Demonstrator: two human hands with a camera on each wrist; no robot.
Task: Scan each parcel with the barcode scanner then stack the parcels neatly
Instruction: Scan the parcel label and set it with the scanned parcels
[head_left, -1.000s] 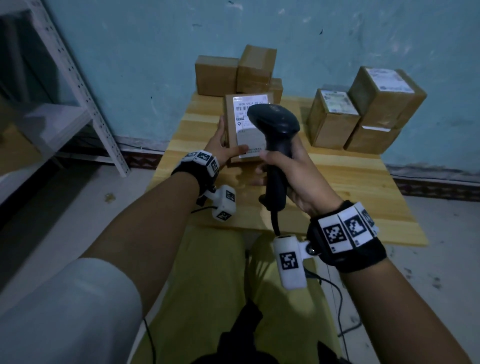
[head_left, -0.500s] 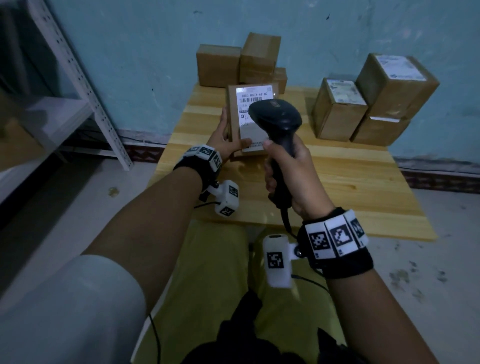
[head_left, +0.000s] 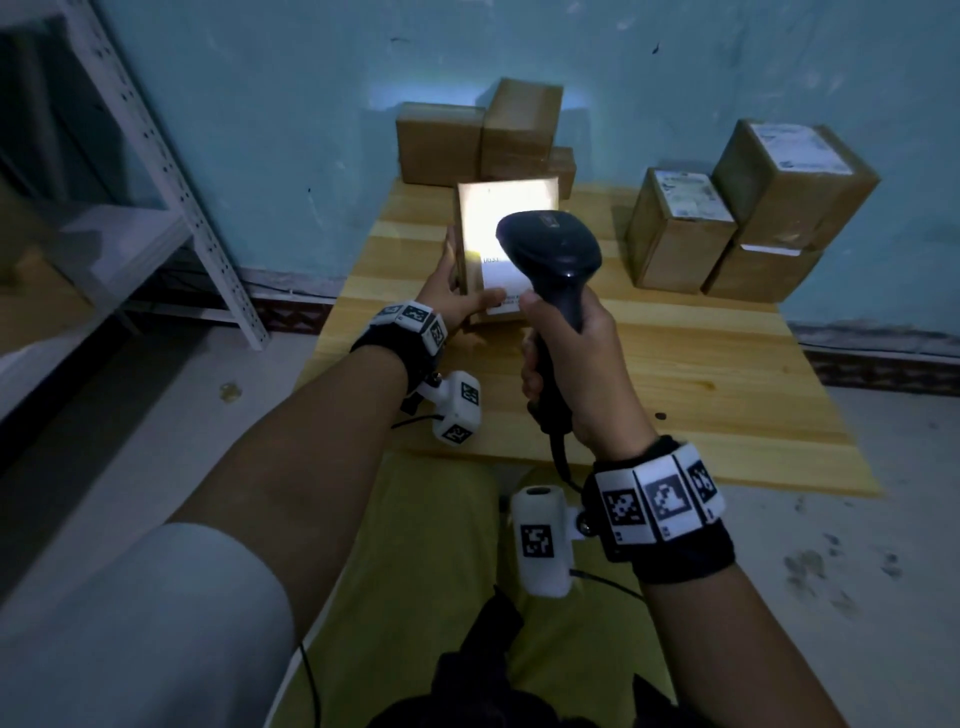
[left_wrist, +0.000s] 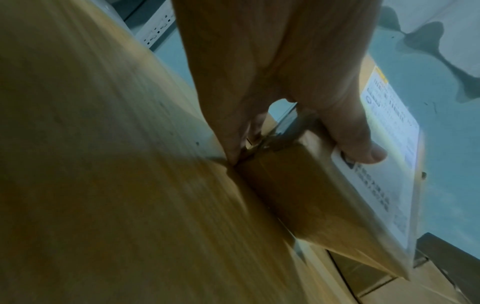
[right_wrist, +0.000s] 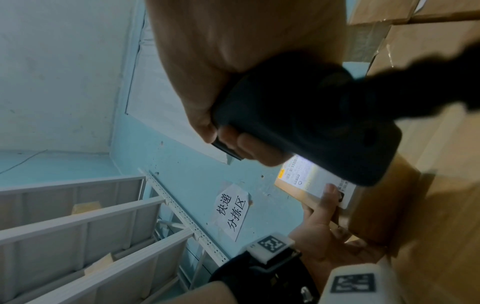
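The wooden table (head_left: 701, 374) carried a stack of three labelled cardboard boxes (head_left: 748, 208) at its far right and plain brown boxes (head_left: 483, 135) against the wall, probably sorted apart from one another. Near the middle, the left hand (head_left: 457, 296) gripped a parcel (head_left: 480, 208) upright on the tabletop, thumb on its shipping label (left_wrist: 389, 131), facing the label toward the person. The right hand (head_left: 576, 374) was wrapped round the barcode scanner (head_left: 550, 249), whose light fell on that label, so the scan looked underway.

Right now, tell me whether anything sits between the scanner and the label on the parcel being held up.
Nothing visible does. The barcode scanner in the right hand points straight at the parcel, and its light falls on the label. The left hand holds the parcel with the thumb at the label's lower corner, outside the lit patch.
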